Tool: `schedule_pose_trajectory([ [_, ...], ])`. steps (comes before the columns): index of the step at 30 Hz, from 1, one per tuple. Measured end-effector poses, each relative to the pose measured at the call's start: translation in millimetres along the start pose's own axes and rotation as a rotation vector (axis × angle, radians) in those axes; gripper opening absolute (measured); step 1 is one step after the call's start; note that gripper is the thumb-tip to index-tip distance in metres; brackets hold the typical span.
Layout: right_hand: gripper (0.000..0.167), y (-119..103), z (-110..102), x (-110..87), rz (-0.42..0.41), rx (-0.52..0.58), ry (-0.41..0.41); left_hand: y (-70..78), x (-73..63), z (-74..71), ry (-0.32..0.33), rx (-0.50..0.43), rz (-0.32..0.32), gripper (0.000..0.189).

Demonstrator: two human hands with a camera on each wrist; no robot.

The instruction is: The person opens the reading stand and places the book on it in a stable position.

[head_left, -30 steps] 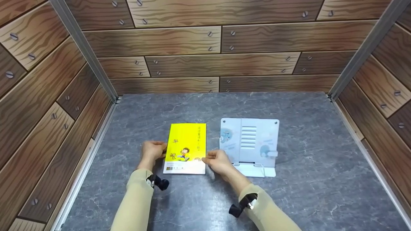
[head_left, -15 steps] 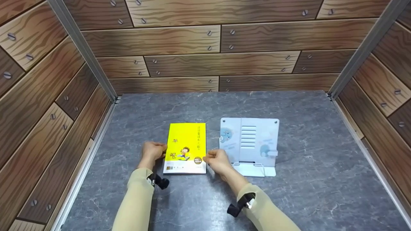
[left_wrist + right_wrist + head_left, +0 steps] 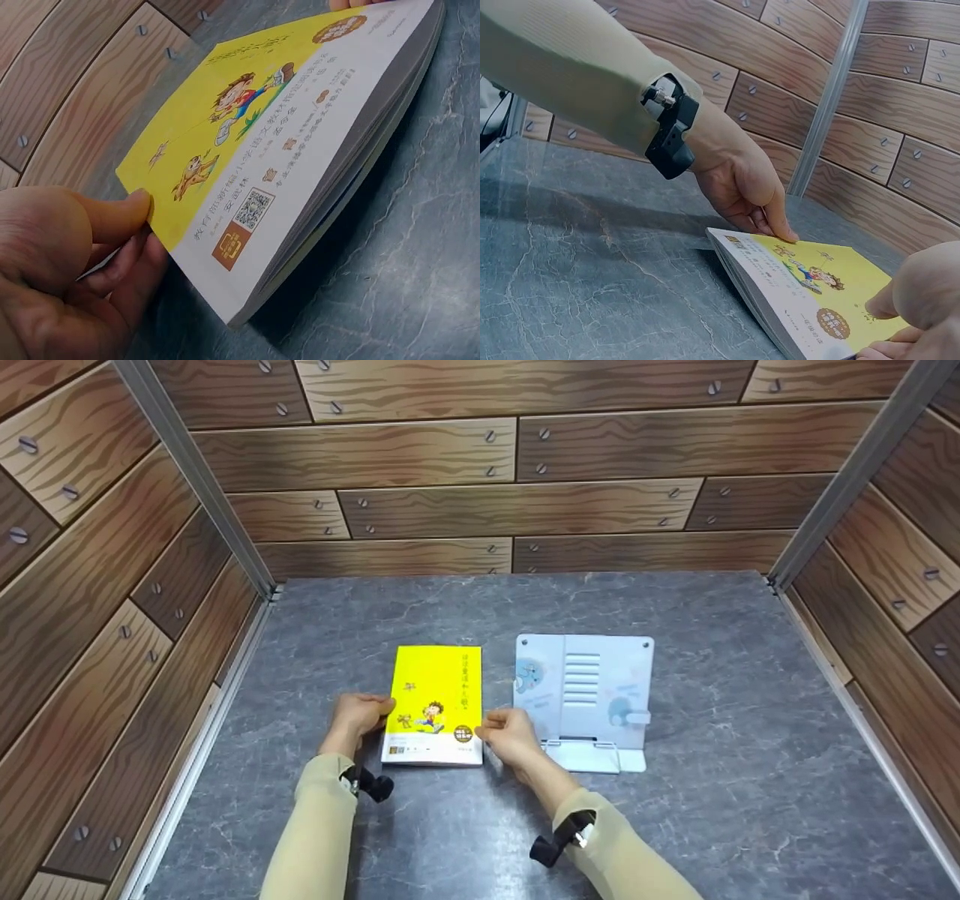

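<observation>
A yellow book (image 3: 431, 682) with a white band and a cartoon running child on its cover lies face up between my hands. My left hand (image 3: 356, 714) pinches its left edge. In the left wrist view the thumb (image 3: 124, 214) is on the cover's edge, with curled fingers (image 3: 139, 277) below. My right hand (image 3: 511, 735) grips the right edge near the lower corner, its thumb over the cover in the right wrist view. The book's near edge shows a dark shadow beneath it, and its pages (image 3: 352, 157) fan slightly.
A pale blue book stand (image 3: 581, 690) with slots, whale pictures and a wire holder (image 3: 581, 757) at its foot stands just right of the book, close to my right hand. Wood-patterned walls (image 3: 517, 457) enclose the grey marbled table (image 3: 720, 697) at the back and both sides.
My right thumb has drawn back from the round badge to the book's edge. My left thumb has shifted slightly right onto the cover. The book stand stays put.
</observation>
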State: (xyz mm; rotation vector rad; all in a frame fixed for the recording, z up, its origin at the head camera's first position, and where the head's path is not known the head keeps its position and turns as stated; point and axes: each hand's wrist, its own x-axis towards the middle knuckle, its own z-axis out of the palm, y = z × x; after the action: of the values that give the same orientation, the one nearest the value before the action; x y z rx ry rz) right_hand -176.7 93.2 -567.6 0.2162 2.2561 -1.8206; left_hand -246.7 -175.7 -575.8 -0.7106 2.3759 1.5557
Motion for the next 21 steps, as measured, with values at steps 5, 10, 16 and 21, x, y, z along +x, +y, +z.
schedule_pose_trajectory([
  [5,0.047,-0.3,0.5,0.1,0.008,0.001,0.003,-3.1,2.7,2.1,-0.009,-0.043,-0.030,0.028],
  [10,0.048,-0.5,1.2,-0.2,0.017,-0.005,0.004,-6.2,3.4,2.5,-0.064,-0.146,-0.051,0.032],
  [16,0.048,1.0,1.0,-0.1,0.017,-0.028,0.000,-5.7,-0.5,1.6,-0.133,-0.160,-0.046,0.039],
  [21,0.045,3.0,0.8,-0.1,-0.017,-0.039,0.009,-0.8,-7.2,-2.5,-0.159,-0.195,-0.046,0.040],
])
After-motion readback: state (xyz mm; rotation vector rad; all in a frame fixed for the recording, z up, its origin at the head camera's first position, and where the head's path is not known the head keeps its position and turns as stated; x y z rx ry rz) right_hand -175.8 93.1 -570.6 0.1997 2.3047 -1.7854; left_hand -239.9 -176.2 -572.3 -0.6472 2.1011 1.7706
